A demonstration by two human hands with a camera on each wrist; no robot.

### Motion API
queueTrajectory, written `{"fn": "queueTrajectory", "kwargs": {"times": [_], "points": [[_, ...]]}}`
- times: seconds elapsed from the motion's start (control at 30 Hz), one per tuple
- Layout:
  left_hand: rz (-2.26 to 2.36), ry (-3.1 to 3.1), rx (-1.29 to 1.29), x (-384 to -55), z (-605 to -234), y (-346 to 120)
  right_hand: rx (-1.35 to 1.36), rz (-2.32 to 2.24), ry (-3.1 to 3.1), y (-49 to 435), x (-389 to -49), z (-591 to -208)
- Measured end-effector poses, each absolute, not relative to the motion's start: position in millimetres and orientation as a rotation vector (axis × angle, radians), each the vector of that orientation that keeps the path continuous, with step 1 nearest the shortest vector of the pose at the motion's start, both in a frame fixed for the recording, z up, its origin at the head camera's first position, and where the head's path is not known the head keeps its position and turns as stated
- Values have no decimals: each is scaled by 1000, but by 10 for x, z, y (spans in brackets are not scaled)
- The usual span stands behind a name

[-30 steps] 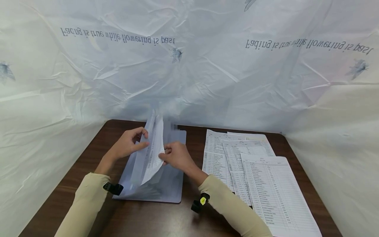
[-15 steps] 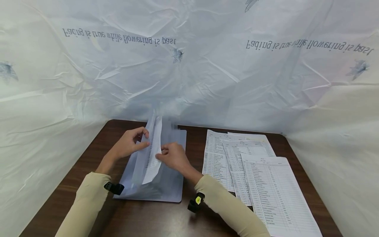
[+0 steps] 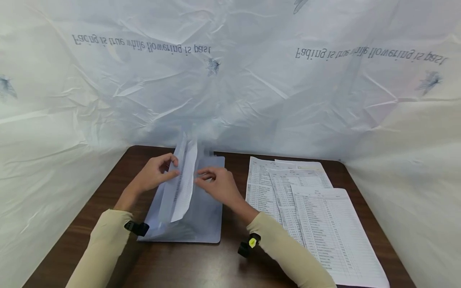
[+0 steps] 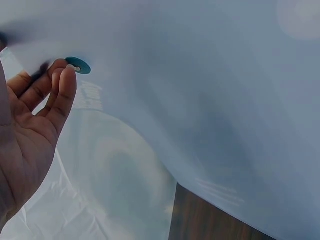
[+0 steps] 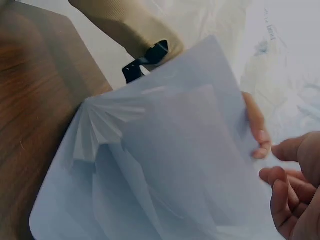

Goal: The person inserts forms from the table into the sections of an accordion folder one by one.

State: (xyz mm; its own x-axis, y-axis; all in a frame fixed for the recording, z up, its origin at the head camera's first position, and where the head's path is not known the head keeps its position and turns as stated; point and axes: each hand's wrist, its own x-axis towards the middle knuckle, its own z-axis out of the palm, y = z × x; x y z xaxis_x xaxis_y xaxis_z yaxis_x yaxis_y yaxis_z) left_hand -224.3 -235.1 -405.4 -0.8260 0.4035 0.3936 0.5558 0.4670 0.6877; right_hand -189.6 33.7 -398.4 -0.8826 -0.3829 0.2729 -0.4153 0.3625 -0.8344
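A translucent blue-grey expanding file folder (image 3: 210,216) lies on the table with its front part raised. My left hand (image 3: 155,172) holds that raised part at its edge, thumb on the inner side; in the left wrist view its fingertips are at a round teal button (image 4: 80,65) on the outside. A printed sheet of paper (image 3: 185,188) stands slanted inside the folder behind the raised part. Close to the right of the sheet is my right hand (image 3: 221,186), thumb and fingers apart, nothing between them. Fanned pleats (image 5: 102,127) show at the folder's side in the right wrist view.
Several overlapping printed sheets (image 3: 335,236) lie on the right of the dark wooden table (image 3: 194,264). A white plastic sheet with printed lettering (image 3: 230,100) rises behind the table and along both sides.
My right hand has let go of the printed sheet after pushing it left, and drawn back slightly to the right. The sheet now leans nearer the raised part. My left hand keeps its hold.
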Motion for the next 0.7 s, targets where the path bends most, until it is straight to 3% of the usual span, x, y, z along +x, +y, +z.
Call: {"fn": "queueTrajectory", "kwargs": {"times": [0.33,0.7], "points": [[-1325,-2494,-838,-2233,-4048,-2364,794,1624,-2359,936,-1974,-3978],[-1364,-2498,-839,-2265,-4107,-2387,607,1401,-2403,1779,-1939,-4082]]}}
